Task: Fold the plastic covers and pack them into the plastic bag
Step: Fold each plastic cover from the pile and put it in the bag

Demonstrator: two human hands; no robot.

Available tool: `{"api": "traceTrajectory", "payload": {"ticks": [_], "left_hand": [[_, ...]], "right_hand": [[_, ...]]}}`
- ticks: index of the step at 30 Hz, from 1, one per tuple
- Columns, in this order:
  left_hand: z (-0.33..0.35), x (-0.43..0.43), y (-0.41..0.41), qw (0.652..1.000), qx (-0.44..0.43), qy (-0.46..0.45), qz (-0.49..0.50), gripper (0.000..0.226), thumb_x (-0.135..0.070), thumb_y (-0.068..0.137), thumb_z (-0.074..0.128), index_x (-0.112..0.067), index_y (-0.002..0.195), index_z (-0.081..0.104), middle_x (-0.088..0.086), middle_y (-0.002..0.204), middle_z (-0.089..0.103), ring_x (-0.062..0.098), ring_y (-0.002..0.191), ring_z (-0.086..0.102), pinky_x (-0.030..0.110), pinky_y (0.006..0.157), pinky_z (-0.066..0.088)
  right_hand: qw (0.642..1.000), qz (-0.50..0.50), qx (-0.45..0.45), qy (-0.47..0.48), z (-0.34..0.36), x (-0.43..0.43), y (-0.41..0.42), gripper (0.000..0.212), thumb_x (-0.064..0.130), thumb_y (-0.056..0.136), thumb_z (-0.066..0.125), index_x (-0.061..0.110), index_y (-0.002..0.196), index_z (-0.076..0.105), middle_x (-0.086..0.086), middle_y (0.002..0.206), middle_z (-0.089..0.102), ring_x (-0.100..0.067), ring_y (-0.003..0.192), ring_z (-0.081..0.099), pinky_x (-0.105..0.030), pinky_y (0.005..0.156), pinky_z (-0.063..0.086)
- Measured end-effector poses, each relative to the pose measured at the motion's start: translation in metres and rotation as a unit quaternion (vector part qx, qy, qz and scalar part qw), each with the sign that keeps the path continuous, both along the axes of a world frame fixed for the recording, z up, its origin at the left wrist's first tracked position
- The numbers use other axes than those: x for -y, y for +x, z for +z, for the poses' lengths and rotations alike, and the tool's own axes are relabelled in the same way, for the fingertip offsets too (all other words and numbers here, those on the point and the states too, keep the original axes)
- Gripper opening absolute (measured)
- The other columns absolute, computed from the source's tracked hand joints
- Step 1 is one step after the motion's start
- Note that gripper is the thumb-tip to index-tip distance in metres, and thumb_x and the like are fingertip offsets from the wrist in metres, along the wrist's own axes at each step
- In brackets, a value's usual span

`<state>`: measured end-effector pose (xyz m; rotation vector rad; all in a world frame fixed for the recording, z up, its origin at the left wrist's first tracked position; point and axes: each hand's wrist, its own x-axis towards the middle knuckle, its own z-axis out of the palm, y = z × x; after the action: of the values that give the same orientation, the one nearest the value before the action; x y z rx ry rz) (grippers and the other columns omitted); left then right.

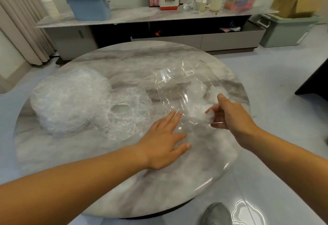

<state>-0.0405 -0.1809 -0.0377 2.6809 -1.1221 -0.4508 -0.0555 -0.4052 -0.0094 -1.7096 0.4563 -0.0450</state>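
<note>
**On the marble table, two hands at the clear bag**

Across the table's right half lies the plastic bag, clear film spread flat, with its small barcode label toward the table's far edge. The left hand is down on the bag's near end, close to the table's centre. Its fingers are straight and spread, palm flat on the film, gripping nothing.

The right hand reaches in over the table's right side, fingers curled and thumb up. It pinches a white, bunched folded cover at the bag's near right edge. Is that wad already under the film or only at its mouth? I cannot tell, the plastic is too clear. More white bunched plastic shows at the bag a little nearer the table's far side.

On the table's left side sits the stack of plastic covers, crinkled and unfolded. Touching it, toward the table's centre, one loose cover lies open with its gathered ring facing up. It is near the left hand's fingers but apart from them.

Beyond the table's far edge runs a long sideboard. It carries a blue bin, a stack of paper cups and a Panasonic box. Past the table's far right, a cardboard box sits on a green crate. Below the table's near edge, a grey shoe is on the floor.
</note>
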Motion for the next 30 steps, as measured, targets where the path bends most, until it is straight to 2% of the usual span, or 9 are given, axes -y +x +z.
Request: {"api": "traceTrajectory", "payload": {"ticks": [4, 7, 10, 12, 15, 19, 22, 27, 30], "left_hand": [[-0.006, 0.003, 0.003, 0.995, 0.069, 0.068, -0.016, 0.069, -0.067, 0.1, 0.017, -0.027, 0.15, 0.042, 0.003, 0.162, -0.032, 0.015, 0.146, -0.038, 0.042, 0.123, -0.014], [-0.011, 0.002, 0.005, 0.989, 0.102, 0.102, -0.009, 0.081, -0.07, 0.097, 0.01, -0.021, 0.16, 0.017, 0.003, 0.16, -0.036, 0.016, 0.146, -0.038, 0.043, 0.124, -0.013], [-0.012, 0.001, 0.007, 0.987, 0.117, 0.109, -0.005, 0.087, -0.072, 0.093, 0.005, -0.018, 0.161, -0.005, 0.001, 0.16, -0.036, 0.014, 0.147, -0.035, 0.042, 0.125, -0.009], [-0.01, 0.001, 0.006, 0.989, 0.113, 0.092, -0.001, 0.087, -0.072, 0.095, 0.008, -0.018, 0.16, -0.01, 0.0, 0.162, -0.032, 0.013, 0.149, -0.03, 0.039, 0.126, -0.006], [-0.006, 0.003, 0.004, 0.993, 0.101, 0.067, 0.001, 0.087, -0.072, 0.096, 0.012, -0.018, 0.16, -0.011, -0.002, 0.164, -0.029, 0.011, 0.15, -0.027, 0.034, 0.125, -0.007], [-0.004, 0.003, 0.001, 0.993, 0.104, 0.06, -0.015, 0.094, -0.076, 0.089, 0.006, -0.018, 0.161, -0.007, 0.0, 0.166, -0.024, 0.013, 0.152, -0.022, 0.035, 0.126, -0.004], [-0.005, 0.002, -0.001, 0.994, 0.095, 0.058, -0.018, 0.093, -0.076, 0.089, 0.007, -0.018, 0.161, -0.007, -0.001, 0.166, -0.023, 0.013, 0.152, -0.022, 0.036, 0.126, -0.003], [-0.006, -0.004, -0.003, 0.995, 0.085, 0.051, -0.022, 0.09, -0.075, 0.094, 0.015, -0.019, 0.161, -0.008, -0.001, 0.166, -0.024, 0.012, 0.152, -0.023, 0.032, 0.125, -0.005], [-0.006, -0.007, -0.006, 0.996, 0.072, 0.046, -0.026, 0.089, -0.074, 0.096, 0.019, -0.019, 0.161, -0.008, -0.001, 0.166, -0.023, 0.011, 0.152, -0.023, 0.03, 0.124, -0.006]], "right_hand": [[0.997, 0.054, -0.037, -0.051, -0.012, 0.007, -0.007, 0.07, 0.052, 0.106, 0.035, 0.003, 0.075, 0.076, -0.011, 0.074, 0.072, -0.021, 0.07, 0.064, -0.039, 0.085, 0.058], [0.993, 0.094, -0.032, -0.069, -0.016, 0.009, -0.014, 0.071, 0.049, 0.106, 0.035, -0.001, 0.076, 0.074, -0.009, 0.074, 0.073, -0.016, 0.068, 0.065, -0.025, 0.074, 0.056], [0.986, 0.13, -0.022, -0.099, -0.024, 0.015, -0.016, 0.071, 0.054, 0.104, 0.034, 0.005, 0.074, 0.077, -0.007, 0.082, 0.076, -0.02, 0.08, 0.069, -0.032, 0.086, 0.055], [0.977, 0.156, -0.029, -0.14, -0.028, 0.016, -0.017, 0.072, 0.061, 0.1, 0.031, 0.014, 0.074, 0.08, 0.0, 0.085, 0.076, -0.017, 0.085, 0.069, -0.033, 0.09, 0.053], [0.978, 0.155, -0.042, -0.136, -0.03, 0.012, -0.016, 0.074, 0.069, 0.094, 0.027, 0.021, 0.083, 0.082, 0.005, 0.088, 0.077, -0.013, 0.088, 0.068, -0.027, 0.085, 0.049], [0.994, 0.074, -0.084, -0.004, -0.031, -0.003, -0.005, 0.069, 0.061, 0.103, 0.03, 0.011, 0.095, 0.078, -0.008, 0.094, 0.074, -0.02, 0.079, 0.067, -0.032, 0.073, 0.052], [0.985, 0.014, -0.118, 0.128, -0.03, -0.013, -0.001, 0.07, 0.063, 0.101, 0.037, 0.001, 0.107, 0.07, -0.016, 0.099, 0.067, -0.026, 0.08, 0.064, -0.037, 0.072, 0.055], [0.937, -0.018, -0.109, 0.331, -0.029, -0.028, 0.005, 0.076, 0.066, 0.097, 0.044, -0.002, 0.125, 0.062, -0.024, 0.13, 0.056, -0.034, 0.113, 0.064, -0.041, 0.088, 0.054], [0.907, -0.034, -0.081, 0.411, -0.029, -0.037, 0.011, 0.077, 0.07, 0.092, 0.049, 0.003, 0.13, 0.061, -0.027, 0.138, 0.048, -0.038, 0.123, 0.059, -0.045, 0.104, 0.049]]}}
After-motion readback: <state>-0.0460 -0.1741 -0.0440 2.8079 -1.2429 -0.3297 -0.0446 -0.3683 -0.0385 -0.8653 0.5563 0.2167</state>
